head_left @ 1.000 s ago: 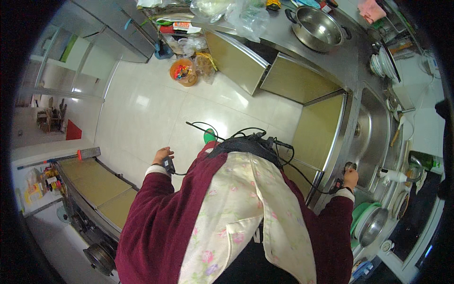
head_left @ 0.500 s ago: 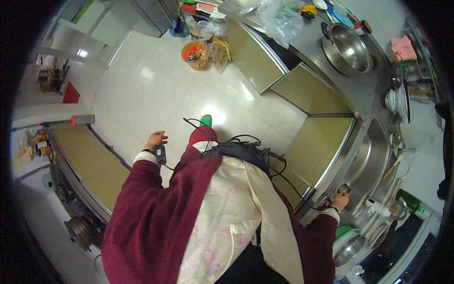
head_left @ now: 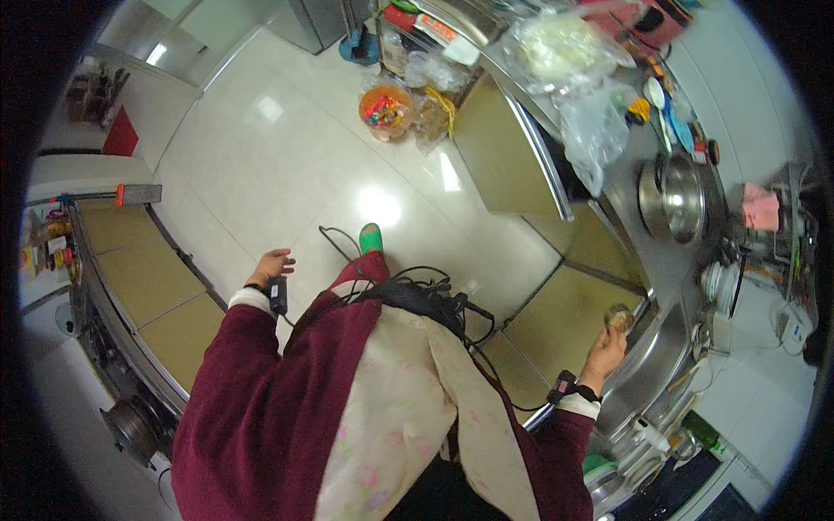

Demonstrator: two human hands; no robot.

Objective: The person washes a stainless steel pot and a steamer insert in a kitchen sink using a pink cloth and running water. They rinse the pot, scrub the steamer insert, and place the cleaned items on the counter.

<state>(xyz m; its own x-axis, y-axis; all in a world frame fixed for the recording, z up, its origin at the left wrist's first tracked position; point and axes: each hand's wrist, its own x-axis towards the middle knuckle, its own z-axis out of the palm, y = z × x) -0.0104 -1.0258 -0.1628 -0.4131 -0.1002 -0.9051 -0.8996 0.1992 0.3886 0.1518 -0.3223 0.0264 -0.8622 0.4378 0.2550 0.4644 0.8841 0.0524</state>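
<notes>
My right hand [head_left: 604, 352] is closed around a small round shiny thing [head_left: 618, 319] at the right, over the front edge of the steel sink [head_left: 667, 347]. It looks like a little cup or jar, but its kind is not clear. Out to the left, away from the cabinets, my left hand [head_left: 273, 264] hangs in the air above the floor with its fingers stretched and nothing in them. Each wrist carries a black strap with a small box, and a dark cable [head_left: 512, 401] leads toward the right one.
Steel pots [head_left: 647, 200] stand on the right counter, beyond the sink. Plastic bags [head_left: 591, 130] hang over its edge near an ajar cabinet door [head_left: 499, 156]. An orange tub [head_left: 387, 111] sits on the floor ahead. Low cabinets [head_left: 139, 269] line the left.
My right hand has lifted from the sink and moved forward with the small round thing in it. My left hand stays out at my side. The view has shifted, with one green shoe further visible.
</notes>
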